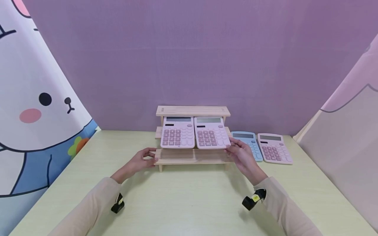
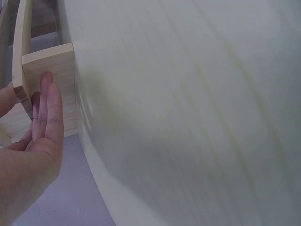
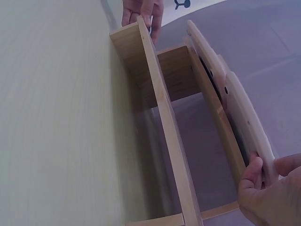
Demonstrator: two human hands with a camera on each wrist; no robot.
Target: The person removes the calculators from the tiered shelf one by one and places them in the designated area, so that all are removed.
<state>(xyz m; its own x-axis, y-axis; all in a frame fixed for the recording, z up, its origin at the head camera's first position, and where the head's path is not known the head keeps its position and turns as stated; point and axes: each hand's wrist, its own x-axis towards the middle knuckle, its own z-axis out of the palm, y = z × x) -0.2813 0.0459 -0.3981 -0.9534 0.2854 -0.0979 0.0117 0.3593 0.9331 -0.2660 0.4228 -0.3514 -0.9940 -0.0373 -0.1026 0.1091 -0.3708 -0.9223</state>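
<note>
A three-tier wooden rack (image 1: pixel 193 156) stands on the table, with two pink calculators side by side on its middle tier. My left hand (image 1: pixel 138 164) holds the left end of the lowest board; in the left wrist view the thumb is on one face and the fingers (image 2: pixel 54 110) reach around the other. My right hand (image 1: pixel 244 160) pinches the lower right corner of the right calculator (image 1: pixel 210 133), thumb on one side and fingers on the other in the right wrist view. Beside it, the left calculator (image 1: pixel 177 132) lies tilted on the rack, touched by neither hand.
A blue calculator (image 1: pixel 251 144) and another pink calculator (image 1: pixel 274 148) lie on the pale table (image 1: pixel 189 203), right of the rack. A purple wall (image 1: pixel 192 59) rises close behind. Cartoon-printed cloth (image 1: pixel 38 82) hangs on the left, and another printed cloth (image 1: pixel 348 131) borders the right.
</note>
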